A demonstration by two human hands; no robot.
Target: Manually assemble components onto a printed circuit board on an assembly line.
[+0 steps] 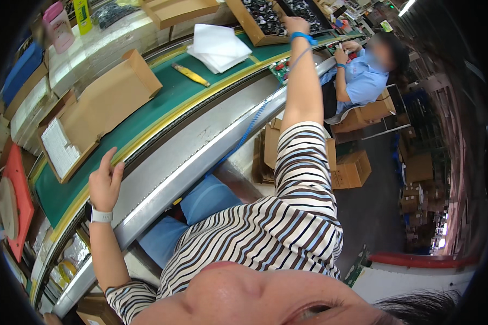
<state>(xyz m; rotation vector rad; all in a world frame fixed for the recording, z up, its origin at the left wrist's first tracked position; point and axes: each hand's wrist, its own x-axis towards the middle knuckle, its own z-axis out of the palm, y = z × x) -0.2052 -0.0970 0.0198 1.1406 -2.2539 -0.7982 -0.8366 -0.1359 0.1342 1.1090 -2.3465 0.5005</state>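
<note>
My right hand point(297, 25) reaches far forward to a cardboard tray point(265, 39) of small dark parts point(259, 15). Its fingers are curled down at the tray's edge; what they pinch, if anything, is too small to make out. A blue wrist strap point(303, 38) with a coiled blue cord point(252, 127) is on that wrist. My left hand point(105, 184), fingers apart and holding nothing, hovers by the near edge of the green conveyor belt point(168, 103). Closest to it is a shallow open cardboard box point(100, 97) with a white printed sheet point(61, 145) inside.
White foam sheets point(217, 46) and a yellow-handled tool point(191, 75) lie on the belt. A green circuit board point(280, 70) rests beside my right forearm. A metal rail point(200, 135) runs along the near side. Another person point(363, 76) sits at the right, near cardboard boxes point(351, 169).
</note>
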